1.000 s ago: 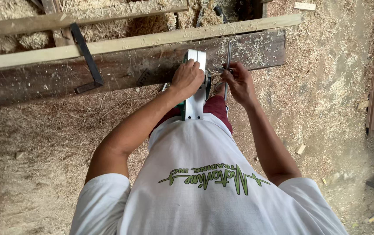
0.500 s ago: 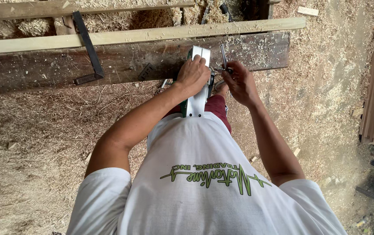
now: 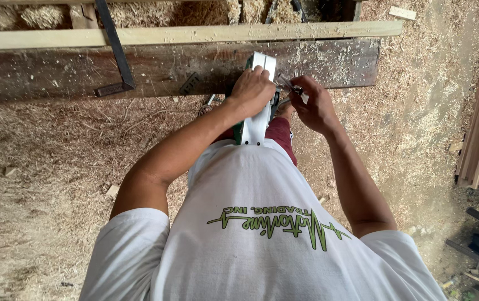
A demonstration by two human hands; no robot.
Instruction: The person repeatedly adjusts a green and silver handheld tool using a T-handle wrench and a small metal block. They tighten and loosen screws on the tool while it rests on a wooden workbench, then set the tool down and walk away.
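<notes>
The left hand (image 3: 252,89) is still clamping down on the electric planer (image 3: 260,106), which is resting bottom-up against the lap at the bench (image 3: 39,72) edge. At its 3 o'clock, the right hand (image 3: 313,106) is pinching a small metal tool (image 3: 290,87), now raised slightly. Farther off at 12 o'clock, the pale timber strip (image 3: 195,34) is lying unchanged.

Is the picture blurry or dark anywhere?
Head view: even daylight, no glare; left hand, right hand and planer look sharp; the wide lens bends the plank slightly; darkest spot sits behind it at the top.
</notes>
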